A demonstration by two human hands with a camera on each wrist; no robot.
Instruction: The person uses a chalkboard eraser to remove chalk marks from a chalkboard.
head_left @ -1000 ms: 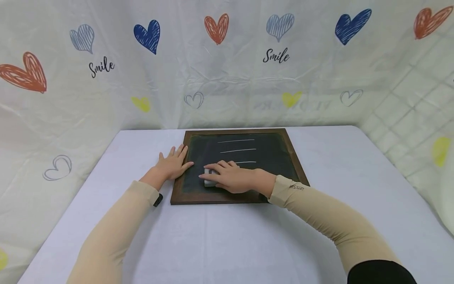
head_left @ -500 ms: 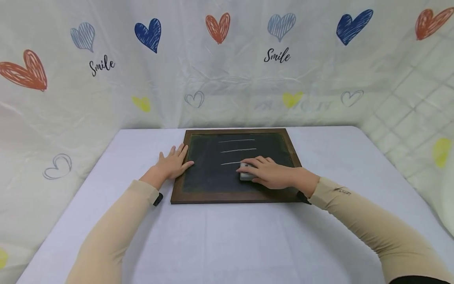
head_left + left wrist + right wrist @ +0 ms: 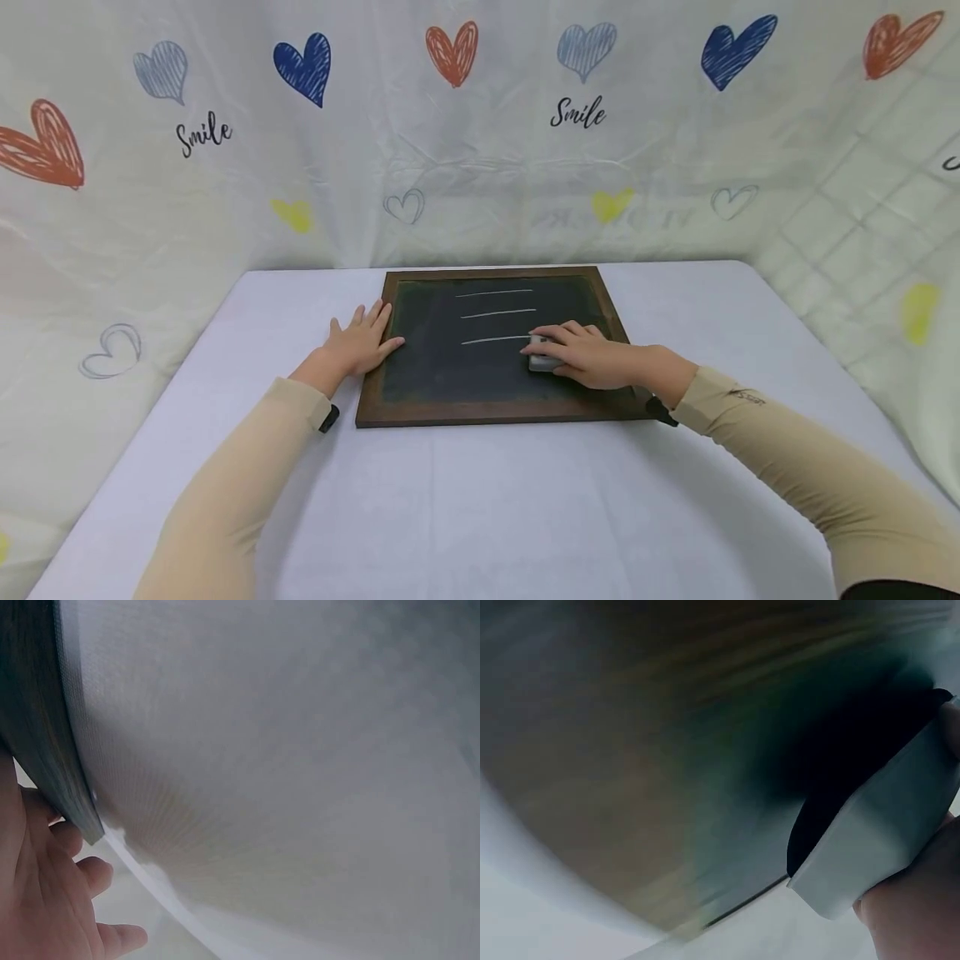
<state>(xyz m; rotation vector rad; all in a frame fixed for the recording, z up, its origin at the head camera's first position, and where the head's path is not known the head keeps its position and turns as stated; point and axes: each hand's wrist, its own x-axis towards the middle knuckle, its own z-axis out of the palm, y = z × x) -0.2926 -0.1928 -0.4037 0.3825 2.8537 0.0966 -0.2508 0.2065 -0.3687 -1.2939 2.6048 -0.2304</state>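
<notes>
A wood-framed chalkboard (image 3: 457, 375) lies flat on the white-covered table, with three white chalk lines (image 3: 495, 314) across its dark surface. My right hand (image 3: 592, 360) grips a grey-white board eraser (image 3: 542, 363) at the right end of the lowest line. In the right wrist view the eraser (image 3: 877, 825) has a pale body and a black underside facing the board. My left hand (image 3: 352, 343) rests with spread fingers on the board's left frame edge, thumb over the dark surface. The left wrist view shows its fingers (image 3: 94, 876) beside the dark wooden frame (image 3: 45, 712).
The white tablecloth (image 3: 450, 508) stretches around the board on all sides. Behind the table hangs a pale curtain (image 3: 480, 225) printed with hearts and the word Smile. Each wrist wears a small dark device.
My right hand has slid rightward with the eraser, from the board's left-middle to its right side. The lowest line's left part has come into view. My left hand stays in place.
</notes>
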